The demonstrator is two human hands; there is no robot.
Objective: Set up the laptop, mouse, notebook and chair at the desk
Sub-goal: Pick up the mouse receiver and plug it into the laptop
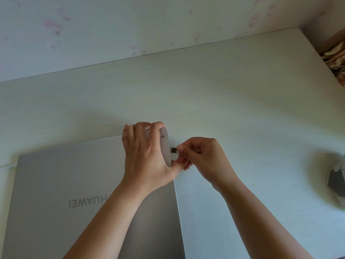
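Forearms come in from the bottom edge, and your two hands meet at the laptop's right side. Your left hand (147, 152) is clamped over the far right corner of the closed laptop (74, 193), fingers curled over the back edge and thumb pressed against the side; that grip seems meant to tip the edge up and keep the machine from sliding while the port is found. Your right hand (201, 157) pinches a small USB plug (174, 150), probably the mouse's receiver, between thumb and fingers, the metal end pointing at the laptop's side and just beside it; whether it has entered the port cannot be told. Holding it so close to the tip gives you fine control for lining it up.

Lid down and logo facing you upside down, the laptop lies flat on the pale counter (224, 100), toward its left. Near the right edge of view, well apart from your hands, sits a grey object (336, 181), possibly the mouse, though it is cut off. Notebook and chair are not in view. Beyond, the counter meets a flowered wall (130, 25).
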